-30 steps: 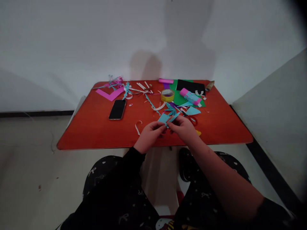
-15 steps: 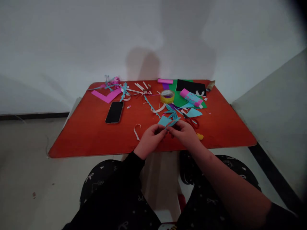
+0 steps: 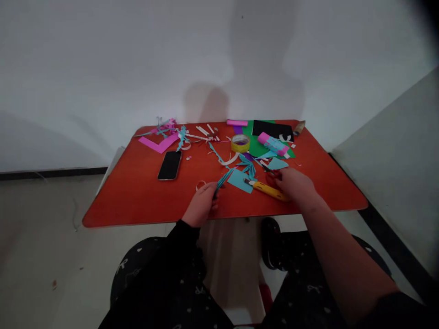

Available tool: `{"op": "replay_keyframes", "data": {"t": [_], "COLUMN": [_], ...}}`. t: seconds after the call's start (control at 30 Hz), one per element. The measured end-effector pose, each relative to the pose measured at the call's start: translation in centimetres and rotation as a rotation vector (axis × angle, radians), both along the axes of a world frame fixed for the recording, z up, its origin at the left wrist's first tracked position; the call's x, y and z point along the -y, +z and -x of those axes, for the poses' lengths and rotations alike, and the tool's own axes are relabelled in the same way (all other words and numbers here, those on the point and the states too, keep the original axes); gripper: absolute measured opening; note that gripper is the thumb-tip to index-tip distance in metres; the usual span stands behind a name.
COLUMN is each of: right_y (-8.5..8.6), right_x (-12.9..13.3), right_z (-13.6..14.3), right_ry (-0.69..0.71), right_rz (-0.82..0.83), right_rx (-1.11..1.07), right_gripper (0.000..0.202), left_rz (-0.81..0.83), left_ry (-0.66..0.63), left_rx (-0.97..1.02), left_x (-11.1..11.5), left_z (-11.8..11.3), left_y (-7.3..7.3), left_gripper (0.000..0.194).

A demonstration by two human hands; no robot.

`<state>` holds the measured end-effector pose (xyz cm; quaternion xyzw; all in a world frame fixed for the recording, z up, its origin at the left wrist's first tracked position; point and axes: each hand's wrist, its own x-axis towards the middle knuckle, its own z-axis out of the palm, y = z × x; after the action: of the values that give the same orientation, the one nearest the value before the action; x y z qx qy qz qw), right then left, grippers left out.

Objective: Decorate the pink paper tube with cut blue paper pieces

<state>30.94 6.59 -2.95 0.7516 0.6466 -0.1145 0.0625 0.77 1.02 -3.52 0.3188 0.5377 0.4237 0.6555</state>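
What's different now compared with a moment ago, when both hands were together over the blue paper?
The right hand has let go of the folded blue paper and moved right, to the red-handled scissors. The left hand still holds that paper, now slightly further left. The phone and tape roll stayed put on the table.

- Your table (image 3: 137,201) has a smooth red-orange surface, with a soft sheen.
- The phone (image 3: 169,165) shows you a smooth, glossy black screen.
- Your tape roll (image 3: 240,143) looks like shiny yellow plastic.
- The utility knife (image 3: 269,189) has a yellow plastic body and a metal front end.
- Your pleated strip (image 3: 223,179) is matt blue paper, ridged by its folds.
- Your trousers (image 3: 147,260) are of matt black printed cloth.
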Motion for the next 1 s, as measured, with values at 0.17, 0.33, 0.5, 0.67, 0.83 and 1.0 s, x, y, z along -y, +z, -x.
{"op": "replay_keyframes", "data": {"t": [0.17,0.33,0.5,0.67,0.83,1.0], "right_y": [-0.1,1.1,1.2,0.8,1.1,1.4], "right_x": [0.1,0.7,2.6,5.7,6.4,5.8], "right_z": [0.4,-0.4,1.1,6.0,8.3,8.3], "right_ry": [-0.020,-0.084,0.060,0.318,0.398,0.393], "right_rz": [-0.018,-0.104,-0.181,0.106,0.276,0.250], "right_rx": [0.003,-0.006,-0.564,-0.982,-1.005,-0.998], "right_gripper": [0.028,0.030,0.035,0.034,0.038,0.035], "left_rz": [0.038,-0.009,-0.080,-0.121,-0.156,-0.247], "left_ry": [-0.011,0.017,0.031,0.001,-0.073,-0.199], "left_rx": [0.082,0.034,0.028,0.013,-0.072,-0.298], "left_x": [0.4,0.7,1.0,0.8,0.6,0.8], "left_z": [0.2,0.5,0.8,0.7,0.3,-0.3], "left_y": [0.2,-0.2,0.1,0.5,0.6,1.3], "left_gripper": [0.031,0.028,0.039,0.040,0.037,0.034]}}
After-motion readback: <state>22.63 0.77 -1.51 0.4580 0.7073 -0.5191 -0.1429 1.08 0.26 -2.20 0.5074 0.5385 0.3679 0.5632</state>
